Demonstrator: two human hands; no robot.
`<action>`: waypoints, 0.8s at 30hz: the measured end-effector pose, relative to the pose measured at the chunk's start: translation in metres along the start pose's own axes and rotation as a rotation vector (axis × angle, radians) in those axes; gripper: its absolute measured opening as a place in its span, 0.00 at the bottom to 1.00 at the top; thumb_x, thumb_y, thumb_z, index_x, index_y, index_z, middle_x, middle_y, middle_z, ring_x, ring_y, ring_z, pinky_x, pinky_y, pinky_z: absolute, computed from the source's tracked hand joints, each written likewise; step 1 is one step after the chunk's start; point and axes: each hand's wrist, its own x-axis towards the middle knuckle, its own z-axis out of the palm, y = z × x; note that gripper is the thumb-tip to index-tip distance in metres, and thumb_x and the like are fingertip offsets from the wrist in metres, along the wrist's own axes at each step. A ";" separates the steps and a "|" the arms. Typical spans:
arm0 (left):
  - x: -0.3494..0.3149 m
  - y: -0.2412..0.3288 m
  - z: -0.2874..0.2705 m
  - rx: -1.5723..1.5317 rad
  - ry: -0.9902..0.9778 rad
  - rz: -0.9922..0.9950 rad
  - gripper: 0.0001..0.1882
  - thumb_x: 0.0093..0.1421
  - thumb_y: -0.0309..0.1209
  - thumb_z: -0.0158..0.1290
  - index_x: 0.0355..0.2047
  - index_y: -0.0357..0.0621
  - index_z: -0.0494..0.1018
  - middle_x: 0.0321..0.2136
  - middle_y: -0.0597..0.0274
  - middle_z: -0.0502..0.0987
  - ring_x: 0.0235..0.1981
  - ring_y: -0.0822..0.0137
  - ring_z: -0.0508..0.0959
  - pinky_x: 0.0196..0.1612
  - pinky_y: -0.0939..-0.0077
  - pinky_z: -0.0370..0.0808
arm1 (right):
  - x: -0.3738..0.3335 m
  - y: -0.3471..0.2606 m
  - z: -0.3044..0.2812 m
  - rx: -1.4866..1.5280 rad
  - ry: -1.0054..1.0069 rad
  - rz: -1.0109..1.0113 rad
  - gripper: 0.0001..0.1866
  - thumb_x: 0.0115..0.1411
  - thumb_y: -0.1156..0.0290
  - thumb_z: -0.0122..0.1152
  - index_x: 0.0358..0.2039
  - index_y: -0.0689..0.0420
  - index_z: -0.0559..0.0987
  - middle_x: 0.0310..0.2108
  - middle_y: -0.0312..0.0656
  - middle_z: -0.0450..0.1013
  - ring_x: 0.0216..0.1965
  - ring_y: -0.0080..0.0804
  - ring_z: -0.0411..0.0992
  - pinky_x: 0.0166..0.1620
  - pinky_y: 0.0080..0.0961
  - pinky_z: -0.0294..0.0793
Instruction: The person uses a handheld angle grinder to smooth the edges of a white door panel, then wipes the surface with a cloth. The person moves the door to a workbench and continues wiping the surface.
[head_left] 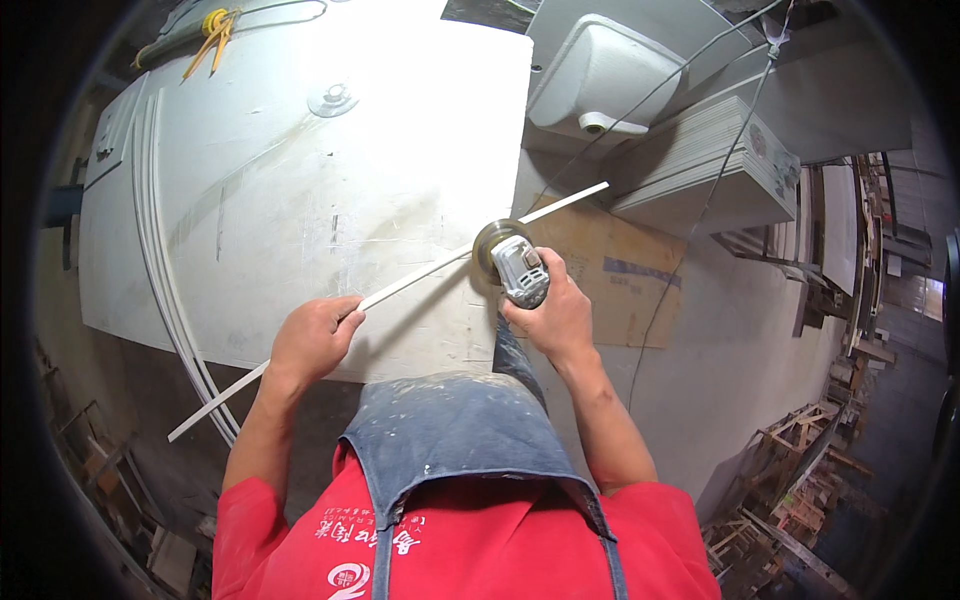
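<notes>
My left hand (314,340) is closed around a long, narrow white strip (420,277), which slants from the lower left to the upper right. Both of the strip's ends stick out past the table edge. In my right hand (562,318) is a grey angle grinder (522,268), gripped by its body. The grinder's round disc (486,243) overlaps the strip at the right side of the white table (290,225); whether it touches cannot be told. The disc looks blurred.
Several thin white strips (158,250) lie across the table's left side. A clear round disc (333,98) and a yellow-handled tool (213,42) sit farther back. Beyond the right edge are a white basin (605,75), stacked slabs (700,165), hanging cords (722,150) and a brown sheet (620,245).
</notes>
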 end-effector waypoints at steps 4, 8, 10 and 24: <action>-0.006 -0.016 0.002 -0.017 -0.006 -0.006 0.15 0.66 0.36 0.57 0.48 0.41 0.84 0.39 0.45 0.85 0.41 0.43 0.83 0.46 0.54 0.78 | -0.001 0.004 0.007 0.003 0.009 0.034 0.42 0.48 0.58 0.76 0.63 0.47 0.68 0.44 0.53 0.81 0.46 0.54 0.81 0.49 0.43 0.80; -0.014 -0.032 0.006 0.006 0.011 0.025 0.15 0.66 0.36 0.57 0.47 0.41 0.84 0.39 0.45 0.85 0.41 0.43 0.83 0.46 0.54 0.79 | -0.004 0.009 0.019 -0.007 0.053 0.055 0.42 0.48 0.57 0.77 0.63 0.47 0.68 0.45 0.53 0.81 0.46 0.55 0.81 0.49 0.44 0.80; -0.017 -0.037 0.006 0.000 0.005 0.013 0.15 0.66 0.36 0.57 0.47 0.41 0.84 0.39 0.44 0.85 0.41 0.43 0.83 0.46 0.54 0.79 | -0.004 0.016 0.025 -0.018 0.079 0.064 0.42 0.48 0.57 0.77 0.63 0.47 0.68 0.45 0.53 0.81 0.46 0.56 0.81 0.49 0.45 0.80; -0.049 -0.072 -0.014 -0.047 -0.037 -0.052 0.14 0.65 0.35 0.57 0.46 0.42 0.83 0.34 0.42 0.83 0.35 0.45 0.83 0.41 0.58 0.77 | -0.032 0.003 0.026 0.022 0.010 0.067 0.45 0.48 0.52 0.76 0.65 0.49 0.68 0.48 0.56 0.80 0.48 0.56 0.80 0.52 0.43 0.80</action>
